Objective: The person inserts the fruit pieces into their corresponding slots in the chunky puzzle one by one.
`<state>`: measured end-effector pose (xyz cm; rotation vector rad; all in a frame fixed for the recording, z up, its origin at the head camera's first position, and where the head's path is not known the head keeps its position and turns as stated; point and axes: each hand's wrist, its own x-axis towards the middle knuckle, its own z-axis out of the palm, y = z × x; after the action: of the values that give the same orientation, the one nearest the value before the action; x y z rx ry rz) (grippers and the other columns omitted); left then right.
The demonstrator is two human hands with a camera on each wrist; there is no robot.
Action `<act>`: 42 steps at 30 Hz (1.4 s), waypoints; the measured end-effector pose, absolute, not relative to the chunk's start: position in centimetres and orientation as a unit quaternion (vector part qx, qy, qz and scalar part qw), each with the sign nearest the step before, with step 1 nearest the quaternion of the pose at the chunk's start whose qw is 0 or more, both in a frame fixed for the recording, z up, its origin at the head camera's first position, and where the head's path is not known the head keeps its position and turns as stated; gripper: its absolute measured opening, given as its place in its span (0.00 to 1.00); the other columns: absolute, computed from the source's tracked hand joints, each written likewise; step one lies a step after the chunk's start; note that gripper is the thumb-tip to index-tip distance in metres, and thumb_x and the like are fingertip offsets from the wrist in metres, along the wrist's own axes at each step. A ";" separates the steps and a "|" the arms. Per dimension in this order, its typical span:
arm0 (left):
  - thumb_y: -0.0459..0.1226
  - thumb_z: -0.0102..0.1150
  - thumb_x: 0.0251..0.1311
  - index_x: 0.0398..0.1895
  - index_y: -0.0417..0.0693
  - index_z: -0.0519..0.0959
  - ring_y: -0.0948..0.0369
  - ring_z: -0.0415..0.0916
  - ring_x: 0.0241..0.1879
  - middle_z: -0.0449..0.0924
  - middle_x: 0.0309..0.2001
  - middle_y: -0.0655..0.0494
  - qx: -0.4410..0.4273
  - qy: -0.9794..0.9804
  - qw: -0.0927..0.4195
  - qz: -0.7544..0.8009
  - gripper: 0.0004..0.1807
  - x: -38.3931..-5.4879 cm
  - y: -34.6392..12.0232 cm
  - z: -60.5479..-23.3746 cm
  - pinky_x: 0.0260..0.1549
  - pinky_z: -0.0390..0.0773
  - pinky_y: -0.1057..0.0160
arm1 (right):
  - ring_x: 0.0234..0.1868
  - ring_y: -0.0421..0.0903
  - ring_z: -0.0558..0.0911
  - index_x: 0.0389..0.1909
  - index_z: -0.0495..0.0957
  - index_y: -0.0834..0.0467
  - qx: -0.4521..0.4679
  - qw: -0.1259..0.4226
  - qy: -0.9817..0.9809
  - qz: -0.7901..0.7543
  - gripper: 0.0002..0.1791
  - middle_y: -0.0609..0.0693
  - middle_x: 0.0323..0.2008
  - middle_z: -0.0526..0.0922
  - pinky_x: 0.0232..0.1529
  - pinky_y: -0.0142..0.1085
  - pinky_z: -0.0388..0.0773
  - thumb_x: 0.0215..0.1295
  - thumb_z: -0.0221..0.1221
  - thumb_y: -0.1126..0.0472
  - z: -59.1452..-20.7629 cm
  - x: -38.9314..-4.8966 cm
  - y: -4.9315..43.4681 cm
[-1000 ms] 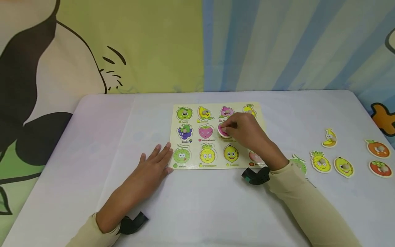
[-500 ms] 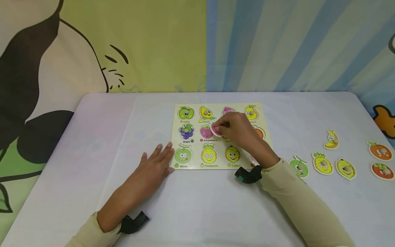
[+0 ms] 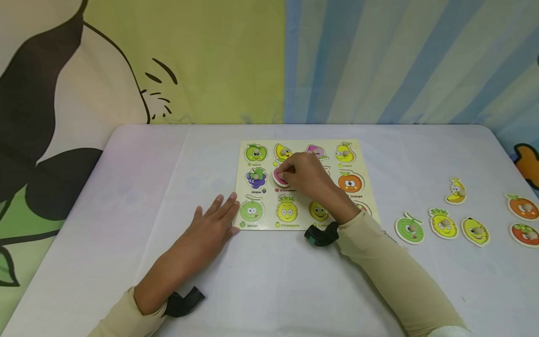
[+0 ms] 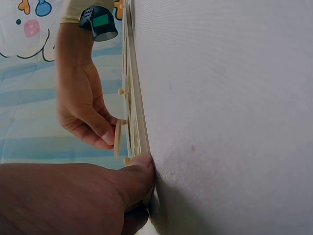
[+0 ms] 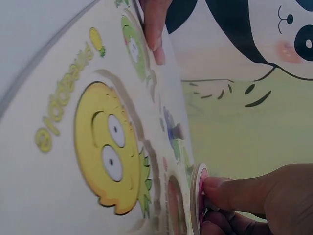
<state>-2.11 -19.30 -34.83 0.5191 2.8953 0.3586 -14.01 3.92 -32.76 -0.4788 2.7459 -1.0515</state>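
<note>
In the head view, my right hand pinches a pink puzzle piece with a pale rim between thumb and fingers. It is over the strawberry spot of the fruit puzzle board, whose picture it covers. The right wrist view has the pink piece standing edge-on, close over the board beyond the pineapple recess. My left hand lies with fingers spread at the board's left edge, fingertips touching it. Knobbed pieces fill the apple, grape and pear places.
On the white table right of the board lie several loose knobbed pieces: banana, melon, pineapple, lemon, orange and a red one. A printed cloth hangs behind the table.
My right hand has carried the pink piece leftward along the middle row, from the third column to the strawberry spot. The orange picture has come into sight. My left hand stays put.
</note>
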 end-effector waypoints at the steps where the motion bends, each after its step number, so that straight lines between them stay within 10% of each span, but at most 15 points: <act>1: 0.39 0.61 0.65 0.72 0.38 0.62 0.44 0.47 0.73 0.54 0.74 0.46 0.174 0.973 0.088 0.119 0.34 -2.1 -19.3 -34.8 0.59 0.53 0.28 | 0.35 0.44 0.77 0.36 0.87 0.58 -0.158 0.082 0.920 -0.349 0.05 0.49 0.35 0.84 0.34 0.34 0.73 0.65 0.63 0.66 -32.9 -14.0 3.9; 42: 0.39 0.60 0.66 0.72 0.38 0.62 0.43 0.46 0.73 0.54 0.74 0.46 0.172 0.974 0.094 0.115 0.34 -2.3 -19.3 -34.9 0.59 0.52 0.28 | 0.36 0.46 0.77 0.35 0.86 0.61 -0.166 0.093 0.939 -0.286 0.06 0.52 0.38 0.83 0.37 0.35 0.75 0.67 0.60 0.67 -33.6 -14.3 3.3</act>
<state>-2.31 -19.27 -34.91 0.5106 2.8881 0.3421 -14.27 3.29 -33.57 -0.4936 2.7881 -0.8484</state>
